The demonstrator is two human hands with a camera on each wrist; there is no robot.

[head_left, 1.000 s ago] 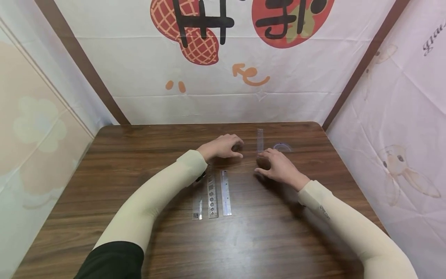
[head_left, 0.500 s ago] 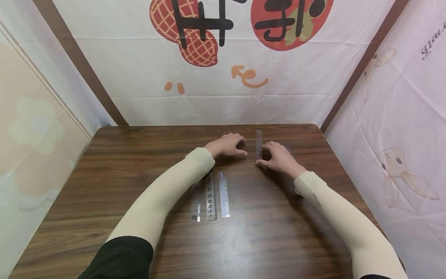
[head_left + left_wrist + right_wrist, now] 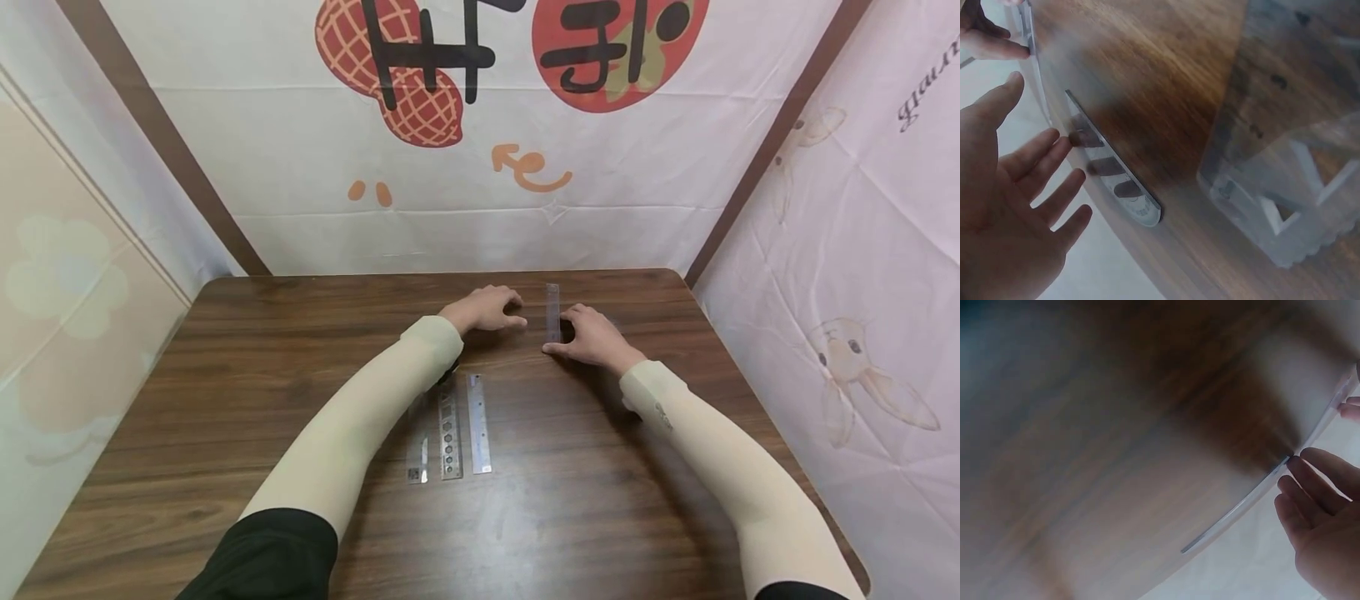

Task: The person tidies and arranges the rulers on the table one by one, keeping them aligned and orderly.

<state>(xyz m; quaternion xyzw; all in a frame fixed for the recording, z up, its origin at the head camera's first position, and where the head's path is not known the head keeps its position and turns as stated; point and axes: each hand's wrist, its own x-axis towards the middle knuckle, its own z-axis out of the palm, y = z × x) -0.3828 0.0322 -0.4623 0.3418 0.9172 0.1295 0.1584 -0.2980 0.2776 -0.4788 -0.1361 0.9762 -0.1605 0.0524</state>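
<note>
My right hand (image 3: 592, 337) is at a clear ruler (image 3: 552, 312) standing lengthwise near the back of the table. Its index fingertip meets the ruler's right edge, and the thumb is by the near end. In the right wrist view its straight fingers touch the edge of a clear strip (image 3: 1235, 512). To the ruler's left, my left hand (image 3: 487, 309) hovers with fingers extended, holding nothing. Beside those fingers (image 3: 1041, 156), the left wrist view shows a clear piece (image 3: 1129, 194) with a straight edge and a rounded end.
Left of centre, a clear ruler (image 3: 478, 425), a stencil ruler (image 3: 450, 442) with cutouts and another clear strip (image 3: 416, 462) lie side by side, partly under the left sleeve (image 3: 360, 417). The wooden table (image 3: 570, 500) meets printed cloth walls (image 3: 450, 237) at its back.
My right hand has moved back and in against the ruler, its thumb now by the near end. A clear protractor to the right has gone behind this hand. The view has shifted slightly.
</note>
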